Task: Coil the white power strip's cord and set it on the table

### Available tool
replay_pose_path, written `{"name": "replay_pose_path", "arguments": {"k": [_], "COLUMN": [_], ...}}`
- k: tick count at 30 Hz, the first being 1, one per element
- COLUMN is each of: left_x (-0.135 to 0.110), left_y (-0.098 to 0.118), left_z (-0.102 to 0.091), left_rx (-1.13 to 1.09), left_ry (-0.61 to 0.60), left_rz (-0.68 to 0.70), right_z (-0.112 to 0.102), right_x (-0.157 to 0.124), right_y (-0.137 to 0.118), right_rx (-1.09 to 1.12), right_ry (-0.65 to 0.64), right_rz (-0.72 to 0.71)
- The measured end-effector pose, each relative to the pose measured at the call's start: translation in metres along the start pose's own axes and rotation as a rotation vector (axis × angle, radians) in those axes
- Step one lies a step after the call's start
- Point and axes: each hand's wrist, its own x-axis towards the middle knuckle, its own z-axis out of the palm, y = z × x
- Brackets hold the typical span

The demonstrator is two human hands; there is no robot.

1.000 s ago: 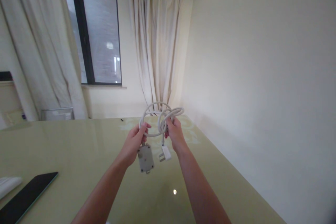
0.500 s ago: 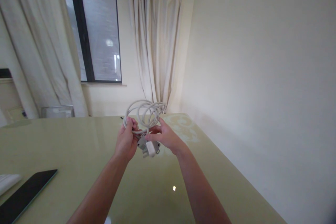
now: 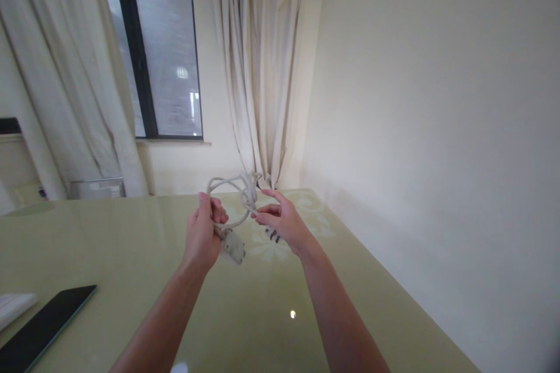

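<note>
A pale grey power cable is held in loose loops above the table, between my two hands. My left hand grips the left side of the loops, its thumb up and its fingers curled. From below this hand hangs a pale, flat connector block. My right hand pinches the cable between thumb and fingers, with the index finger reaching along the bunched loops. Under its palm a plug with dark prongs shows in part; the rest is hidden.
The glossy greenish table runs along the wall on my right. A black flat slab and a white object lie at the near left. Curtains and a window stand beyond the far edge.
My right hand has shifted slightly right with the plug, away from the connector block at my left hand. The cable's loops have become narrower and bunched toward the right.
</note>
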Motion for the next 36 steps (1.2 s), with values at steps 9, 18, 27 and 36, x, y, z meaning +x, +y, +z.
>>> {"name": "replay_pose_path", "arguments": {"k": [9,18,27,36], "left_x": [-0.026,-0.055,-0.032,-0.016], "left_y": [-0.031,-0.037,-0.015,0.038], "left_z": [0.005,0.013,0.000,-0.027], "left_rx": [0.530,0.957,0.804,0.663], "left_ry": [-0.200,-0.546,-0.170,-0.584], "left_rz": [0.244,0.744,0.632,0.265], "right_z": [0.060,0.028,0.011,-0.036], "right_x": [-0.002,0.023,-0.011,-0.009], "right_y": [0.018,0.026,-0.019,-0.029], "right_rx": [0.371,0.509,0.058,-0.498], "right_ry": [0.358,0.390,-0.005,0.154], "right_rz": [-0.054,0.115,-0.009,-0.441]}}
